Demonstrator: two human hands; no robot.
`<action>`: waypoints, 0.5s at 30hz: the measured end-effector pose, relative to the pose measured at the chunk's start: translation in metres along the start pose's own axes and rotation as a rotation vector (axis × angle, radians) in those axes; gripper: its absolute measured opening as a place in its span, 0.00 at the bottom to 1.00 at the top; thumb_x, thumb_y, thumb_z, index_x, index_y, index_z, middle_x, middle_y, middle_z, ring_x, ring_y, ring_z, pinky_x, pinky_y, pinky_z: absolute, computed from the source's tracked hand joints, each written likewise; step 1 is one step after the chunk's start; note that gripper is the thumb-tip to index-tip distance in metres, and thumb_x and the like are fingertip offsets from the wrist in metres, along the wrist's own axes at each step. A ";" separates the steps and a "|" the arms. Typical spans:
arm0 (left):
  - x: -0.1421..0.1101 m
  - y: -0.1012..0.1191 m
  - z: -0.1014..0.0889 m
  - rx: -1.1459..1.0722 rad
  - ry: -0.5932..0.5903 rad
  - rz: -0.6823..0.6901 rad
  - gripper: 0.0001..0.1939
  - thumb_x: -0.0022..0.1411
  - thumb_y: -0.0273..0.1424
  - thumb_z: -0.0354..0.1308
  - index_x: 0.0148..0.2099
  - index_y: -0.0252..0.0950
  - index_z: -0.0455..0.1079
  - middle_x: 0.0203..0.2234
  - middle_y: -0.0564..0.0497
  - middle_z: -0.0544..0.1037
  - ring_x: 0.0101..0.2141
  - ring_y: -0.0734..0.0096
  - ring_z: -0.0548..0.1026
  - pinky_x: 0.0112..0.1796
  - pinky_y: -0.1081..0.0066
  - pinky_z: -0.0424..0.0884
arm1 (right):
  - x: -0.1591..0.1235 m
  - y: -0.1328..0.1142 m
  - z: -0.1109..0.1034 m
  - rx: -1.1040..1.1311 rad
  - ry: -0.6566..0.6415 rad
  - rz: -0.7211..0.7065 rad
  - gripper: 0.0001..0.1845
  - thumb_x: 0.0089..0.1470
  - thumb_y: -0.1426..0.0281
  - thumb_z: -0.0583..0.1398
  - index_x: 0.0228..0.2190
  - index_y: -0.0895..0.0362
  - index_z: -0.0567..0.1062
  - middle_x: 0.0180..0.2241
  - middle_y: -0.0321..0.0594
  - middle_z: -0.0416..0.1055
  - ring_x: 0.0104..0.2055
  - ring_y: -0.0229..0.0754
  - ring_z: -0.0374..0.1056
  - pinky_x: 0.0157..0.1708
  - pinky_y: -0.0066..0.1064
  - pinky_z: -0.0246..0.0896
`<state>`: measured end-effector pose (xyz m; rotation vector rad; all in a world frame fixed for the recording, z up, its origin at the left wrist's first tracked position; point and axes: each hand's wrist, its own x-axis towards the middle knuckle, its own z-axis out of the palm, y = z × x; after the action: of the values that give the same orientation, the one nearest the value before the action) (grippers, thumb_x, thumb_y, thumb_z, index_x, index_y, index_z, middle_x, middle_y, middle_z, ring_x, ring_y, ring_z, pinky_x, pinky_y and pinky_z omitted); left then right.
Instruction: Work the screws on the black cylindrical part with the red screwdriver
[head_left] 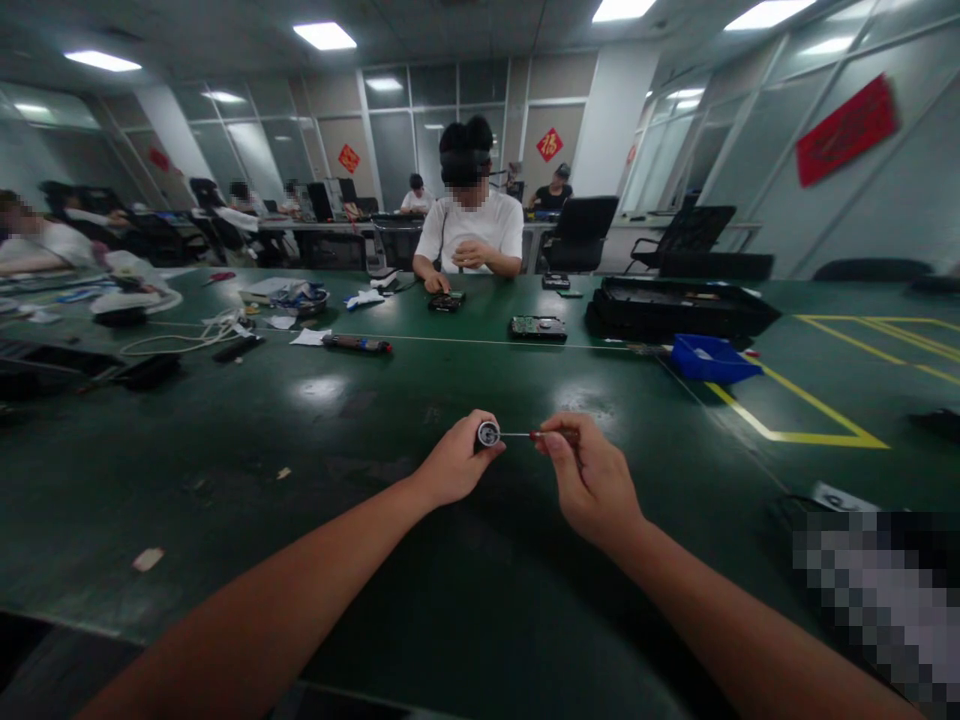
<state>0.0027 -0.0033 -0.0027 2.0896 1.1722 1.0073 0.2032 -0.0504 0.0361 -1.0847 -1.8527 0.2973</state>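
My left hand (459,458) is closed around a small dark cylinder, whose round end with a pale metallic rim (488,434) faces me; most of its body is hidden by the fingers. My right hand (589,462) grips a screwdriver (517,435) by its reddish-brown handle. The thin metal shaft points left and its tip meets the cylinder's round end; whether it sits inside or only against it I cannot tell. Both hands are held above the green table (360,560) near its middle.
Across the table a person (472,225) in a white shirt handles a hard drive (446,300). Another hard drive (538,328), a black tray (679,305) and a blue bin (712,358) lie ahead. Left are an electric screwdriver (358,344) and a white cable (199,335).
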 end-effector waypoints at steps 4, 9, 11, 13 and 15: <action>0.000 0.000 -0.001 0.042 -0.031 0.007 0.08 0.65 0.33 0.57 0.45 0.38 0.64 0.35 0.53 0.70 0.37 0.68 0.68 0.38 0.68 0.64 | 0.001 -0.002 0.000 -0.034 0.009 -0.004 0.08 0.65 0.67 0.52 0.43 0.55 0.68 0.34 0.42 0.76 0.35 0.42 0.76 0.36 0.33 0.67; -0.001 0.002 -0.001 0.129 -0.073 0.064 0.07 0.65 0.32 0.57 0.45 0.38 0.64 0.37 0.50 0.72 0.40 0.64 0.69 0.41 0.65 0.65 | 0.003 -0.008 -0.004 -0.121 0.008 -0.020 0.09 0.64 0.65 0.53 0.40 0.55 0.70 0.32 0.40 0.77 0.32 0.42 0.75 0.33 0.32 0.65; -0.002 0.003 -0.001 0.152 -0.087 0.084 0.08 0.65 0.32 0.57 0.45 0.38 0.65 0.37 0.50 0.72 0.40 0.63 0.69 0.42 0.64 0.65 | 0.004 -0.009 -0.006 -0.152 0.026 -0.006 0.09 0.63 0.63 0.56 0.38 0.55 0.72 0.31 0.39 0.77 0.31 0.41 0.74 0.31 0.31 0.65; -0.002 0.003 0.000 0.163 -0.096 0.091 0.08 0.65 0.32 0.57 0.46 0.38 0.65 0.38 0.50 0.72 0.41 0.62 0.70 0.43 0.63 0.66 | 0.005 -0.009 -0.007 -0.177 0.054 0.007 0.11 0.61 0.60 0.59 0.34 0.55 0.72 0.28 0.38 0.76 0.28 0.40 0.73 0.30 0.30 0.64; -0.002 0.004 -0.001 0.173 -0.093 0.099 0.08 0.66 0.32 0.57 0.46 0.38 0.65 0.38 0.49 0.73 0.41 0.62 0.70 0.44 0.63 0.66 | 0.006 -0.007 -0.008 -0.178 0.066 0.022 0.12 0.60 0.60 0.60 0.33 0.56 0.72 0.28 0.38 0.76 0.28 0.40 0.73 0.29 0.30 0.64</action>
<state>0.0031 -0.0066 -0.0002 2.3237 1.1544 0.8694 0.2047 -0.0516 0.0482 -1.2214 -1.8357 0.1085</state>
